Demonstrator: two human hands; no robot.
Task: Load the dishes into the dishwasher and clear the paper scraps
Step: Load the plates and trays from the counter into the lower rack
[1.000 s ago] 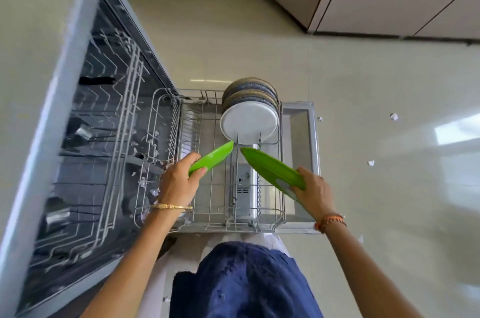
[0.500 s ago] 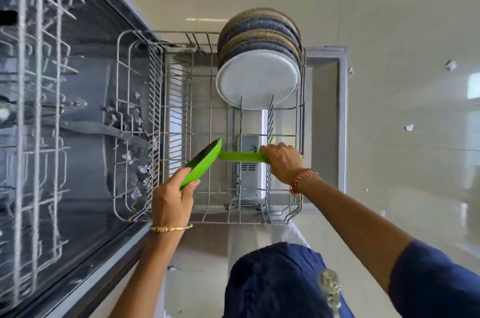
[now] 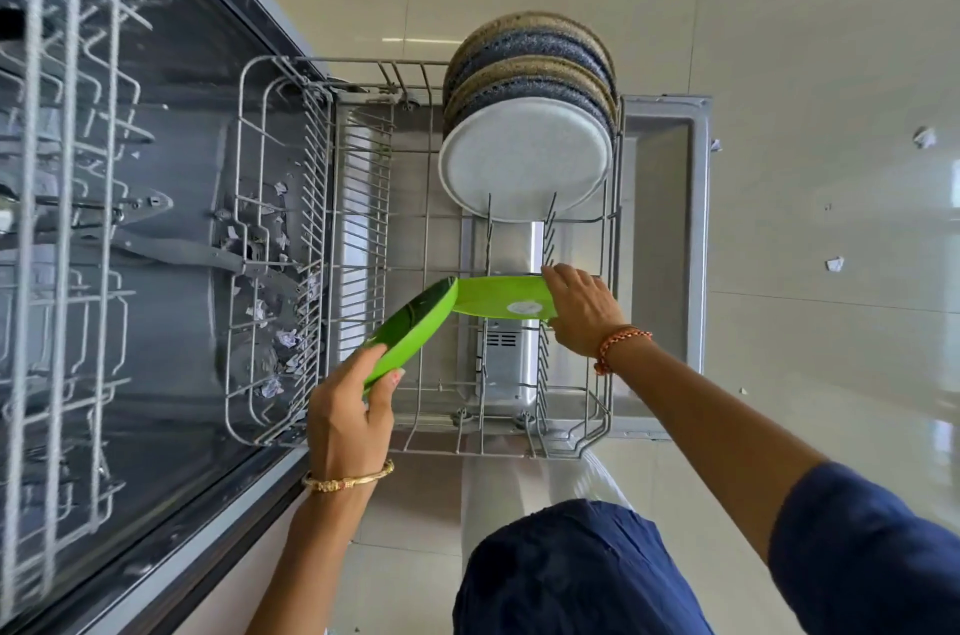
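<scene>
The left arm is raised from the lower edge of the view, and the left hand (image 3: 349, 408) is held over the near left corner of the pulled-out lower rack (image 3: 613, 239). A green plate (image 3: 410, 330) is gripped by its near rim, thumb on one face and fingers curled round the other, and is tilted up and away towards the rack's middle. The right arm is stretched forward from the right, and the right hand (image 3: 582, 309) is bent down at the wrist onto a second green plate (image 3: 498, 296). This plate is pinched at its right edge between curled fingers and thumb and is held among the rack's tines, its far tip just beside the first plate's rim. A round white sticker (image 3: 524, 307) is seen on it; no writing can be read. A white plate (image 3: 524, 161) and speckled plates (image 3: 524, 52) are stood on edge at the rack's far end. Paper scraps (image 3: 283, 338) are scattered inside the dishwasher tub, and others (image 3: 835, 264) on the floor to the right.
</scene>
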